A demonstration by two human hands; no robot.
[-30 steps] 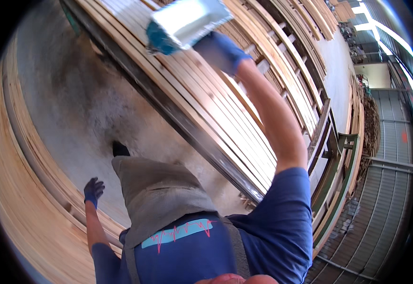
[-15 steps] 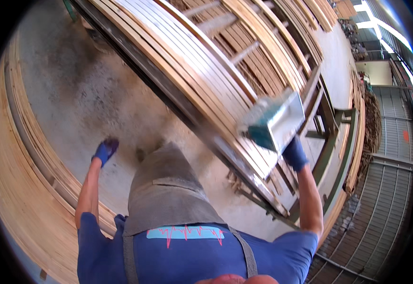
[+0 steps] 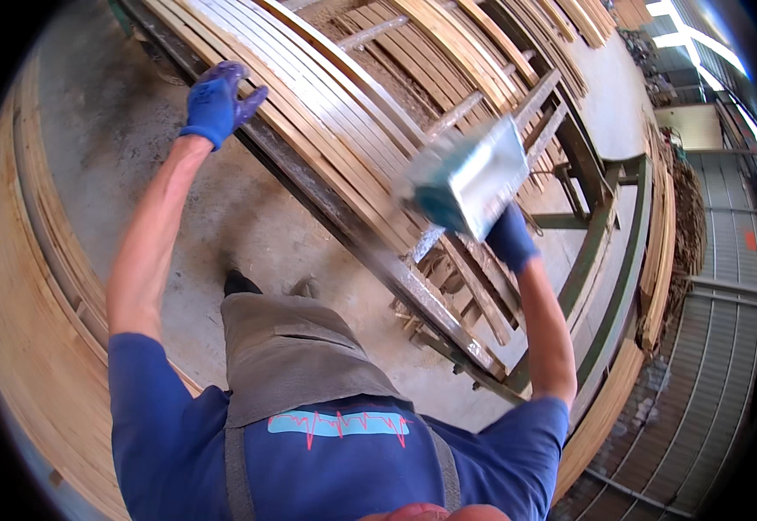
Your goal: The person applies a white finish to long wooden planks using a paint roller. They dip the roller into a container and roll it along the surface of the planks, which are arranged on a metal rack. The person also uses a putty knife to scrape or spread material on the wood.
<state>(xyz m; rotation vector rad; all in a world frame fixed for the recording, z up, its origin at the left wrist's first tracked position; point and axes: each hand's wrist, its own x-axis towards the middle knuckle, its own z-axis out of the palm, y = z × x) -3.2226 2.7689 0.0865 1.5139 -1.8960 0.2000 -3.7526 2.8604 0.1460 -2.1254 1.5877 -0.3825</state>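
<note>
My right hand (image 3: 512, 239), in a blue glove, grips a boxy teal-and-white tool (image 3: 476, 178) from its right side. The tool is tilted and smeared by motion, so its exact kind is unclear. It hangs over the near ends of a row of long, narrow wooden boards (image 3: 344, 139) whose tops look pale and wet. My left hand (image 3: 216, 102), also gloved in blue, is at the near edge of these boards, farther up the row. Its fingers are spread, thumb apart, with nothing held in them; whether they press on the wood I cannot tell.
The boards lie along a dark metal rail (image 3: 326, 204) of a rack. More boards (image 3: 461, 52) lie beyond on crossbars. A green metal frame (image 3: 608, 252) stands at right. Stacked timber (image 3: 27, 347) runs along my left side. Scraps lie beneath the rail's near end.
My left hand has risen from low beside me to the boards' near edge. My right hand has carried the boxy tool slightly left and up along the row.
</note>
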